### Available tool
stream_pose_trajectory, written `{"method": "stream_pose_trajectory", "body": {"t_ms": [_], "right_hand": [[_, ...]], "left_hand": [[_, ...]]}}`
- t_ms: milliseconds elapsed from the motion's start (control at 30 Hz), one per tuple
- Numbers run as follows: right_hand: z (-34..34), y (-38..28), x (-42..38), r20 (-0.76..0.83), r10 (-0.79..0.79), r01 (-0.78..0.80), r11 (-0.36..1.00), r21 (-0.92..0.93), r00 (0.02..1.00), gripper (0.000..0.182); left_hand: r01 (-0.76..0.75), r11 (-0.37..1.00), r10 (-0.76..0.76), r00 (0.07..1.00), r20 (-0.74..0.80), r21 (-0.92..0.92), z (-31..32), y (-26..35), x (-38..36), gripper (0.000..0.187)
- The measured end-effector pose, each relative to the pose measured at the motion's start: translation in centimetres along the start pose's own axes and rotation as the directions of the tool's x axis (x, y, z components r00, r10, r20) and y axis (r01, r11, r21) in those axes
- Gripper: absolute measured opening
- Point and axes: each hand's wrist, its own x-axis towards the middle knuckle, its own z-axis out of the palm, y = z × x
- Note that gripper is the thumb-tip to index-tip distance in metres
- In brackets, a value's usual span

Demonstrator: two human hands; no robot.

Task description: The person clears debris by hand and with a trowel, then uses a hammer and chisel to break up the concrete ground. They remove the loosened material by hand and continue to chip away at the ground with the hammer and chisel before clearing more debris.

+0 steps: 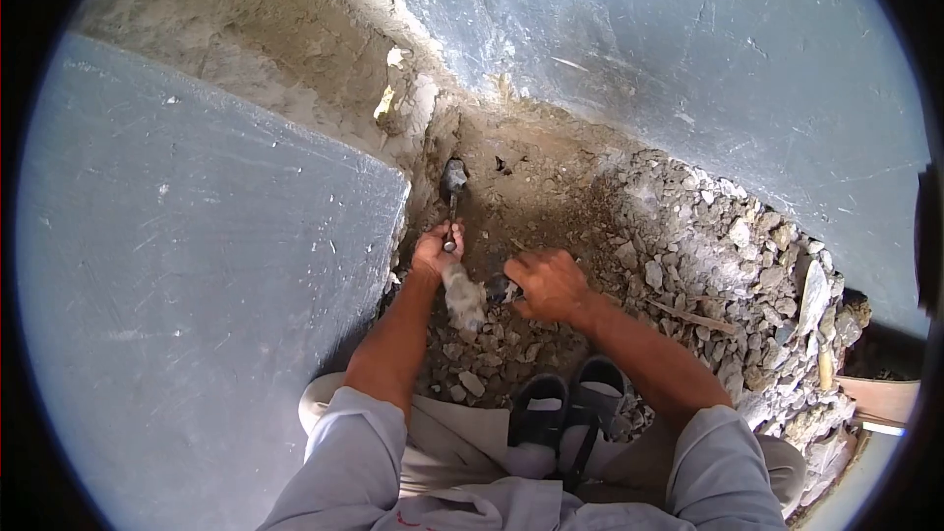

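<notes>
My left hand (433,248) is closed around a thin metal chisel (452,208), whose round struck end points back toward me. The chisel's far end meets a grey stone-like lump (454,175) at the foot of the dirt wall. My right hand (551,285) grips the short dark handle of a hammer (464,300). Its dusty, slightly blurred head lies just below my left wrist, on the near side of the chisel's end.
Smooth grey slabs stand to the left (216,275) and at the upper right (669,49). Broken stone rubble (747,265) covers the ground at right and around my dark shoes (541,413). A wooden stick (693,316) lies on it. Rough earth (265,49) fills the gap between slabs.
</notes>
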Motion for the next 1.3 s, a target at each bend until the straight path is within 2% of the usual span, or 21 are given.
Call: {"method": "stream_pose_trajectory", "body": {"t_ms": [100,167,267,367,433,500,600,633,667,700,800,833,900,1000,1033,1067,1100,1167,1200,1233,1300], "right_hand": [[0.0,-0.9,0.0,-0.104,-0.172,0.174,0.985,0.013,0.98,0.04],[0.1,-1.6,1.0,-0.164,-0.27,0.268,0.963,-0.032,0.949,0.038],[2.8,-0.2,3.6,-0.054,0.07,-0.076,0.99,-0.12,0.996,0.036],[2.7,-0.5,4.9,0.181,0.311,-0.312,0.95,-0.021,0.933,0.032],[2.2,-2.0,3.7,-0.034,0.121,-0.119,0.99,0.071,0.992,0.029],[1.0,-3.3,2.9,-0.234,-0.098,0.13,0.984,0.123,0.967,0.022],[1.9,-1.5,4.1,-0.379,-0.351,0.353,0.933,-0.068,0.856,0.024],[2.5,-0.6,4.9,-0.177,-0.148,0.15,0.989,-0.004,0.973,0.024],[2.9,0.3,5.8,0.042,0.072,-0.072,0.997,0.013,0.997,0.025],[3.2,1.1,6.4,0.248,0.287,-0.291,0.956,-0.021,0.925,0.025],[1.9,-2.1,5.4,0.215,0.274,-0.289,0.956,0.044,0.937,0.024],[1.1,-3.0,4.7,0.05,0.143,-0.148,0.984,0.101,0.988,0.024],[0.3,-5.0,3.5,-0.284,-0.117,0.164,0.975,0.151,0.952,0.022],[1.7,-2.1,4.9,-0.461,-0.347,0.375,0.927,-0.032,0.817,0.023],[4.4,0.0,5.3,-0.096,-0.035,0.033,0.999,-0.021,0.995,0.023],[4.1,0.1,5.3,-0.002,0.075,-0.075,0.997,-0.011,0.997,0.023],[3.7,0.2,5.8,0.08,0.188,-0.188,0.982,-0.01,0.979,0.023],[2.5,-1.1,5.7,0.157,0.316,-0.325,0.945,0.033,0.936,0.022],[1.8,-2.4,4.8,0.044,0.23,-0.233,0.967,0.101,0.972,0.022],[1.2,-3.6,4.0,-0.08,0.145,-0.131,0.979,0.154,0.986,0.023],[0.8,-4.3,3.4,-0.279,-0.054,0.108,0.978,0.18,0.959,0.024]], "left_hand": [[-0.011,0.999,0.011,1.0,-0.012,-0.048,1.5,-0.3,-0.4,0.02],[-0.109,0.994,0.111,0.99,-0.082,0.025,3.0,-1.1,-1.2,0.02],[-0.181,0.974,0.197,0.974,-0.114,0.139,3.4,-0.8,-1.4,0.019],[-0.198,0.972,0.203,0.979,-0.028,0.126,3.6,-0.2,-1.2,0.018],[-0.242,0.958,0.251,0.967,-0.042,0.154,3.9,-0.5,-1.4,0.016],[-0.16,0.986,0.162,0.986,-0.039,0.039,3.6,-0.1,-0.9,0.016],[-0.092,0.996,0.092,0.995,-0.045,-0.004,3.7,0.5,-0.9,0.017],[-0.068,0.998,0.068,0.997,-0.035,0.003,3.4,0.9,-0.9,0.017],[-0.042,0.999,0.042,0.999,-0.024,0.012,2.4,1.2,-0.3,0.017],[-0.073,0.994,0.07,0.997,0.034,0.078,1.6,1.1,0.4,0.012],[-0.175,0.983,0.165,0.976,0.141,0.058,2.6,0.6,-0.9,0.016],[-0.168,0.983,0.173,0.983,-0.062,0.079,3.3,0.7,-0.5,0.018],[-0.145,0.988,0.149,0.986,-0.073,0.056,3.7,0.3,-0.7,0.018],[-0.111,0.994,0.11,0.993,0.033,0.017,2.7,0.7,-0.6,0.014],[-0.08,0.997,0.078,0.988,0.132,0.007,2.5,1.0,-0.8,0.013],[-0.046,0.999,0.045,0.972,0.232,0.003,1.9,1.2,-0.6,0.013],[-0.153,0.963,0.128,0.984,0.124,0.22,-1.3,2.0,2.2,0.012],[-0.177,0.961,0.162,0.983,0.086,0.212,-0.6,1.6,1.7,0.013],[-0.182,0.961,0.174,0.983,0.058,0.21,-0.4,1.2,1.2,0.013],[-0.14,0.981,0.156,0.981,-0.118,0.134,1.7,0.8,0.6,0.012],[-0.082,0.996,0.083,0.996,-0.039,0.02,2.4,1.0,0.4,0.012]]}}
